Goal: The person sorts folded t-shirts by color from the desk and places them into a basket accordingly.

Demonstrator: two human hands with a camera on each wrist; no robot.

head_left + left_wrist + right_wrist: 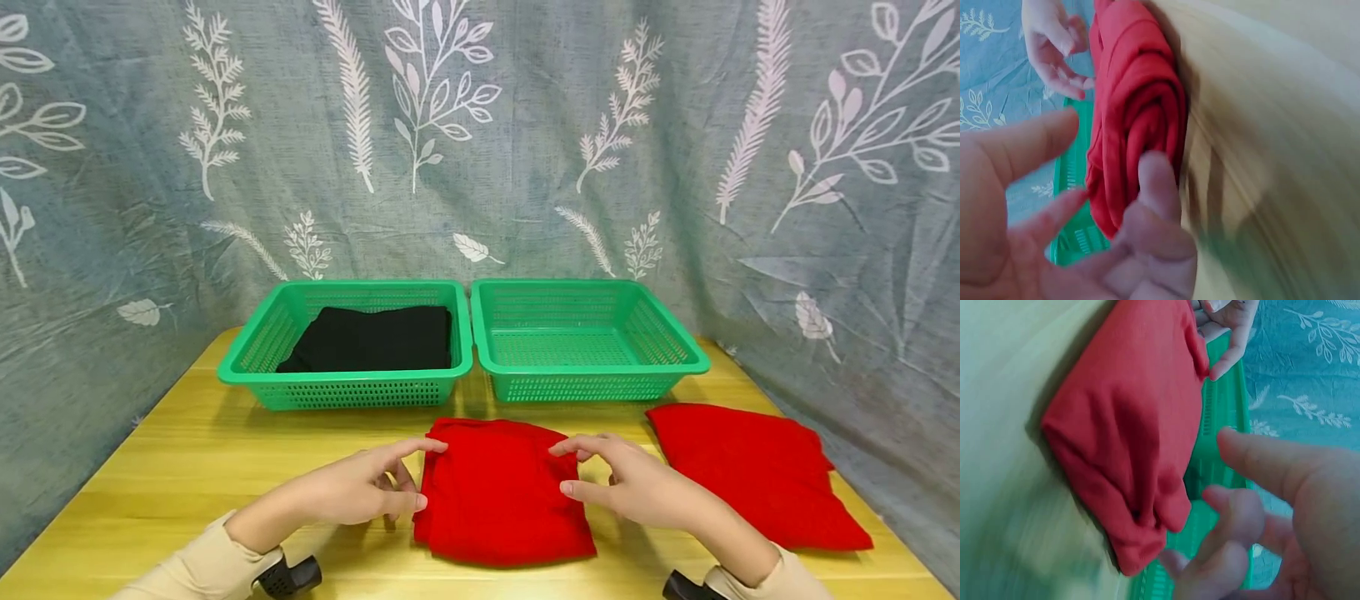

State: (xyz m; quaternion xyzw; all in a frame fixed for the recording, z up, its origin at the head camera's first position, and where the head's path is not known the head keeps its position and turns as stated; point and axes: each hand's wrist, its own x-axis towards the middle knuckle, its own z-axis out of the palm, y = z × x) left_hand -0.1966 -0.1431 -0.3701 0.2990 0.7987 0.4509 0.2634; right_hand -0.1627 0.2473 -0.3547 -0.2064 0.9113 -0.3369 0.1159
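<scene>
A folded red cloth lies on the table between my two hands. Its layers show as a rolled fold at the left side in the left wrist view. My left hand is at that left side, fingers loosely spread, with the index fingertip over the cloth's edge. At the opposite side is my right hand, its index finger and thumb extended over the cloth's edge and apart from each other. Neither hand grips the cloth; whether the fingertips press on it is hard to tell. The right wrist view shows creases and a bunched corner on the red cloth.
Behind the cloth stand two green baskets side by side. The left basket holds a folded black cloth; the right basket shows its bare bottom. Another red cloth lies at the table's right edge. A patterned curtain hangs behind.
</scene>
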